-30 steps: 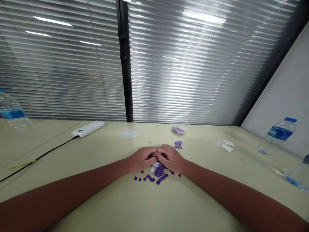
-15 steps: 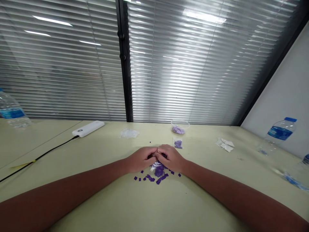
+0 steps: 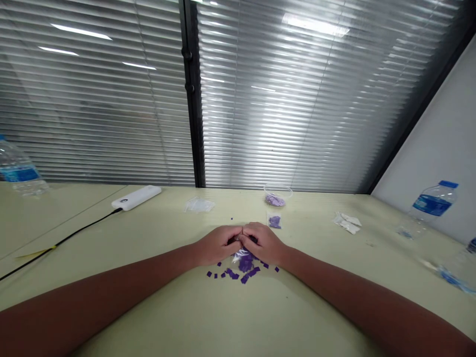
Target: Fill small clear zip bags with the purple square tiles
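Observation:
My left hand (image 3: 217, 244) and my right hand (image 3: 263, 242) meet at the middle of the table, fingers curled and thumbs nearly touching. Between them they pinch the upper edge of a small clear plastic bag (image 3: 244, 262) with dark purple pieces in it. My fingers hide the bag's top. Several small purple squares (image 3: 232, 274) lie loose on the table around the bag, on the side near me. Beyond my right hand lies another little bag (image 3: 274, 221) of purple pieces. Behind that stands a clear round tub (image 3: 277, 196) with lighter purple bits.
Flat clear bags (image 3: 199, 204) lie beyond my left hand. A white power bank (image 3: 136, 197) with a black cable (image 3: 74, 233) is at the left. White packets (image 3: 347, 222) lie to the right. Water bottles (image 3: 431, 206) stand at both sides. Window blinds rise behind the table (image 3: 178, 317).

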Demonstrator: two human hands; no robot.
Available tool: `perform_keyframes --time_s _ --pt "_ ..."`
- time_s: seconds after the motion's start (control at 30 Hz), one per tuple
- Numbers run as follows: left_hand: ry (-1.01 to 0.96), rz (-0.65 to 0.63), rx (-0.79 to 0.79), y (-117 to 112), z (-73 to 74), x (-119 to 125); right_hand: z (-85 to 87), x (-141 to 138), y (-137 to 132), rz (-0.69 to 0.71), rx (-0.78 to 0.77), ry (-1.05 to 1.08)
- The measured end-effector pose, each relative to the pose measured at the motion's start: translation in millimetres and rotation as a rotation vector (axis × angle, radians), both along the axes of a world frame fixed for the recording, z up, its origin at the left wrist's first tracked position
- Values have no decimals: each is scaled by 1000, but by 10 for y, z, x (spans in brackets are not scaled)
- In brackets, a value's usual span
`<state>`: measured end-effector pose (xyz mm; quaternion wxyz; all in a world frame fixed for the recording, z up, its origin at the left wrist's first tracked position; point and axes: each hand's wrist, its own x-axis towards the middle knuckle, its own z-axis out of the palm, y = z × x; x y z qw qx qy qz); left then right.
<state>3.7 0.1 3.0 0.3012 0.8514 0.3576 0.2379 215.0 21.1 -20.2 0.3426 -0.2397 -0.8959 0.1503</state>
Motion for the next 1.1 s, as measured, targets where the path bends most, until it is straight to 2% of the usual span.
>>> perform_keyframes --time_s 0.17,0.5,0.87,1.0,1.1 --pt "-91 -7 -120 38 -28 -7 17 -4 -7 -3 -17 7" --pt "-228 13 -244 115 -41 -30 42 14 -56 -24 -73 128" --pt "-244 42 -268 38 66 18 70 61 -46 -133 -281 296" --pt "-215 39 -267 21 63 15 86 54 -42 -133 -311 271" --pt "-195 7 -259 44 25 -1 86 46 -46 -83 -290 211"
